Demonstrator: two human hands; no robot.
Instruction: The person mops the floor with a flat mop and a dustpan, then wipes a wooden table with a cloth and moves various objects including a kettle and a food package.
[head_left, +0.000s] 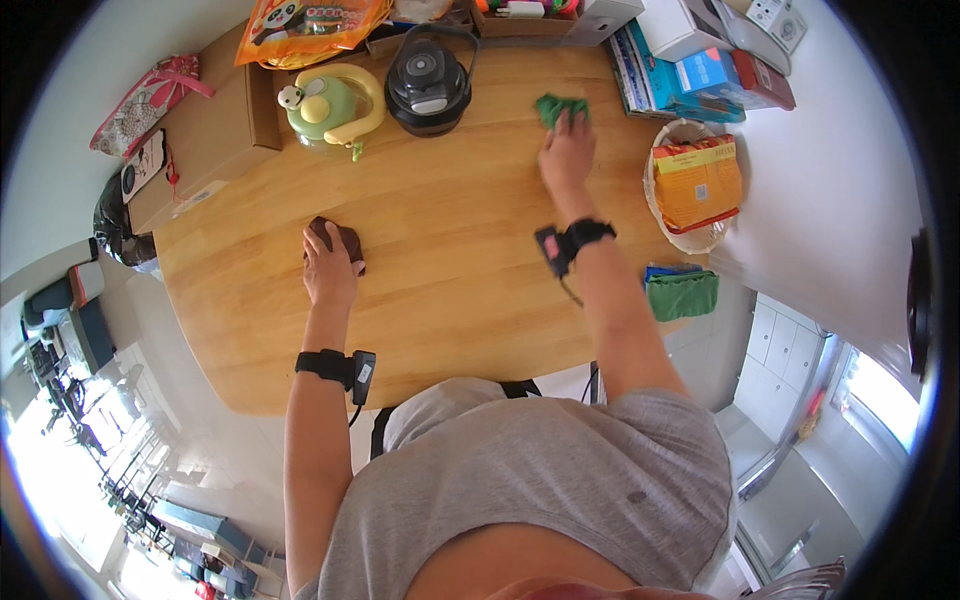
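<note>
My left hand (330, 270) rests on a dark brown item (351, 244), seemingly a folded cloth, at the left of the wooden table (450, 247). Its fingers are spread over the top and the thumb lies along the right edge. Farther out, my right hand (568, 154) presses a crumpled green cloth (553, 107) against the tabletop, the fingertips covering part of it. Each wrist wears a black strap with a small cabled device. A folded green cloth (682, 295) lies on a blue one (660, 271) at the table's right edge.
Along the back stand a green-and-yellow bottle (322, 105), a black bottle (427, 82) and a cardboard box (225, 120). At right, a white basket (652, 187) holds an orange package (697, 180). Books (634, 71) and boxes (709, 71) are stacked behind it near the wall.
</note>
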